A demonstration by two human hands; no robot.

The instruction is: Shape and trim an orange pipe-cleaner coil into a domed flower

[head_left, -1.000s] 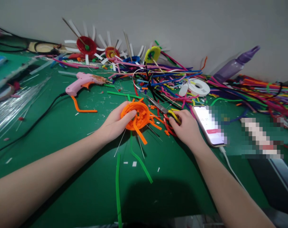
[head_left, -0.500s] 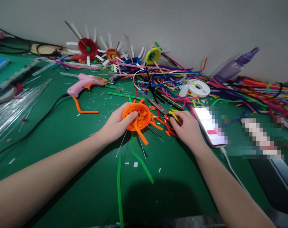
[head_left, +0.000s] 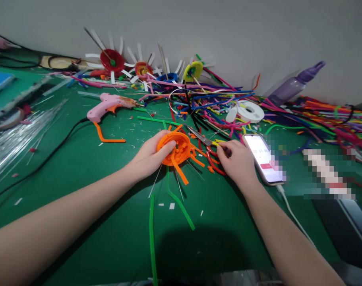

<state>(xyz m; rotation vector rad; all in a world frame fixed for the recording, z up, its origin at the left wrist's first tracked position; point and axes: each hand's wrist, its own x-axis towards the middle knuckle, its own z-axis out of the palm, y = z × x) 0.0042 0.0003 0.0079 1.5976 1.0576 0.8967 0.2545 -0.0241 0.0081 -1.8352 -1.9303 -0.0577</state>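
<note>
My left hand [head_left: 149, 154] is closed on a round orange pipe-cleaner coil [head_left: 185, 151], its thumb pressed across the inside. One loose orange end hangs from the coil toward me, and shorter ends stick out at its right. My right hand [head_left: 237, 161] has its fingers closed around the yellow and black handle of a pair of scissors [head_left: 206, 140]. The blades point up and left, toward the far side of the coil. Red curved handles [head_left: 212, 161] and short orange scraps lie between the two hands. A bent green pipe cleaner [head_left: 182, 208] stretches out below the coil.
A pink glue gun [head_left: 112, 104] with a black cord lies at left. Behind are finished coils with white strips, such as a red one [head_left: 111, 61], and a tangle of pipe cleaners. A white tape roll [head_left: 250, 112], lit phone [head_left: 261, 159] and purple bottle [head_left: 288, 87] are at right.
My right hand has shifted slightly on the scissors' handle. The orange coil in my left hand has tilted a little, while the view moved slightly.
</note>
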